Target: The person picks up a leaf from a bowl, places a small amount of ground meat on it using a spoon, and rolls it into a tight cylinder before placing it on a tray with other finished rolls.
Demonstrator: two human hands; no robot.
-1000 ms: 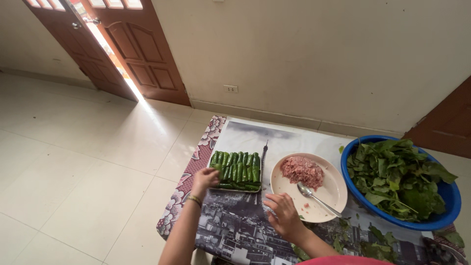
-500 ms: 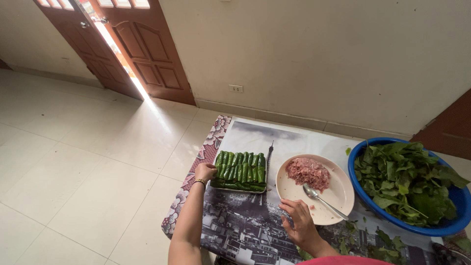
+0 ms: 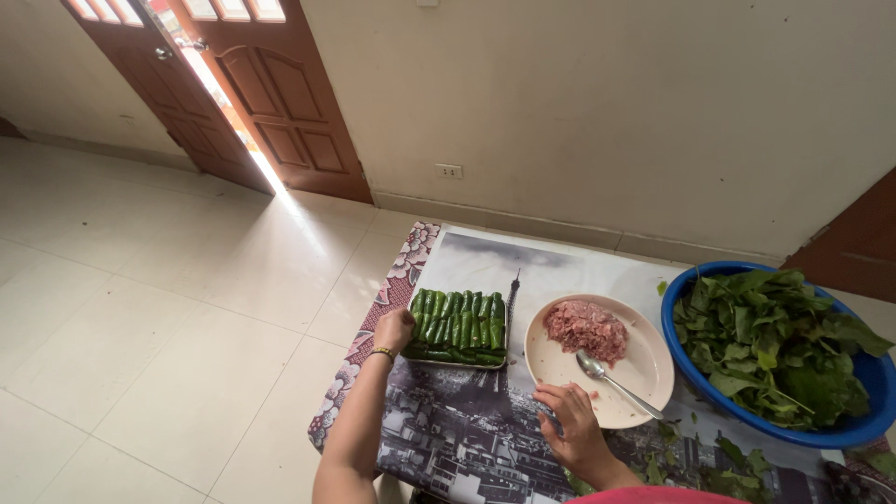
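Your left hand (image 3: pixel 394 329) rests curled on the tray (image 3: pixel 457 359) of green rolls (image 3: pixel 462 327); your right hand (image 3: pixel 571 425), fingers loose, touches the plate (image 3: pixel 644 373).

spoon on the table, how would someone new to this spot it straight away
Start at the big blue basin of green leaves. Left of it sits a pale round plate holding pink minced meat. The spoon lies on that plate beside the meat, the only shiny metal thing there.

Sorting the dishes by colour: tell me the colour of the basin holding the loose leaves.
Blue basin, seen best in the head view.
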